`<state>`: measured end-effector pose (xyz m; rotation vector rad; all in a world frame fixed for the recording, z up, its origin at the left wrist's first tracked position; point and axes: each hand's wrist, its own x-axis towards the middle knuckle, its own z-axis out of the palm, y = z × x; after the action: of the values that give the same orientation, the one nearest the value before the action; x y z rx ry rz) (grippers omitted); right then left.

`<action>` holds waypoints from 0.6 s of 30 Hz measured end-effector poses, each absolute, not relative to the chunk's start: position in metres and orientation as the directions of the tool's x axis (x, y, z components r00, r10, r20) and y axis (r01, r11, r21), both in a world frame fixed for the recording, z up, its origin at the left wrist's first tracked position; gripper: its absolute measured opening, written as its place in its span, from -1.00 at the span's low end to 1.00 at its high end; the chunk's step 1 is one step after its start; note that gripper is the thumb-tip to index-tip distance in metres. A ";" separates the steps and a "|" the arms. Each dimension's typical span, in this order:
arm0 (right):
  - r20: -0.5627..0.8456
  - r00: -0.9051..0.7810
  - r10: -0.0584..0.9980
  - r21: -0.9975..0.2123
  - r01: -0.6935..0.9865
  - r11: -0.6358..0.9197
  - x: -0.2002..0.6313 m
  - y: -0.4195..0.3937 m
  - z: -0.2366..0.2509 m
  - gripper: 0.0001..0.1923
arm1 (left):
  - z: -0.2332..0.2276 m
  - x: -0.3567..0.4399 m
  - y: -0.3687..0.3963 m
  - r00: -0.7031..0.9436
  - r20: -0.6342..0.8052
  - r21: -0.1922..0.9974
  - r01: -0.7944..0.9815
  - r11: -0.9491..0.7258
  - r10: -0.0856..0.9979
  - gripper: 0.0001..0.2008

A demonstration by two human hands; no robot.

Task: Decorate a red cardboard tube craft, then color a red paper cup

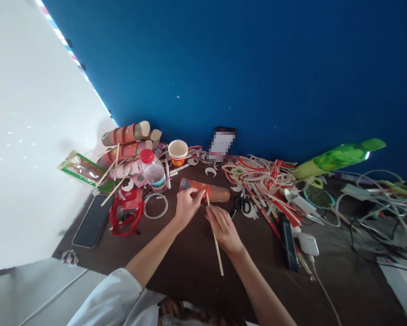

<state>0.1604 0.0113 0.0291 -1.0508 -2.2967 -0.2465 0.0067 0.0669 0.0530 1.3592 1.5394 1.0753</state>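
Observation:
My left hand (187,204) pinches the near side of a red and orange paper cup (212,190) that lies on its side on the dark brown table (190,258). My right hand (224,228) grips a thin wooden stick (219,256), whose upper end touches the cup next to my left fingers. The stick's lower end points toward me.
A pile of similar cups with sticks (128,142) and a water bottle (153,171) stand at the back left. A phone (93,221), red paper scraps (127,213), a tape ring (155,205), scissors (242,203), cut paper strips (268,181) and cables (376,199) lie around.

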 end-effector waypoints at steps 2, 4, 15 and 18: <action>0.598 -0.497 0.629 -0.091 0.738 0.669 0.158 0.013 0.029 -0.54 | 0.052 0.007 0.069 -0.112 -0.012 0.945 0.324 0.048 0.994 -0.74; 0.606 -0.485 0.631 -0.094 0.744 0.661 0.156 0.016 0.029 -0.55 | 0.052 0.006 0.072 -0.117 0.007 0.943 0.332 0.033 0.993 -0.74; 0.680 -0.354 0.642 -0.177 0.771 0.612 0.159 0.031 0.027 -0.45 | 0.048 -0.008 0.066 -0.271 0.252 0.911 0.390 -0.134 0.929 -0.76; 0.693 -0.337 0.637 -0.188 0.769 0.611 0.161 0.032 0.028 -0.43 | 0.039 -0.013 0.067 -0.375 0.352 0.871 0.467 -0.153 0.857 -0.72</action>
<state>0.1610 0.0317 0.0275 -1.1041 -2.0762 -0.2209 -0.0133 0.0669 0.0387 1.4967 1.7683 1.5391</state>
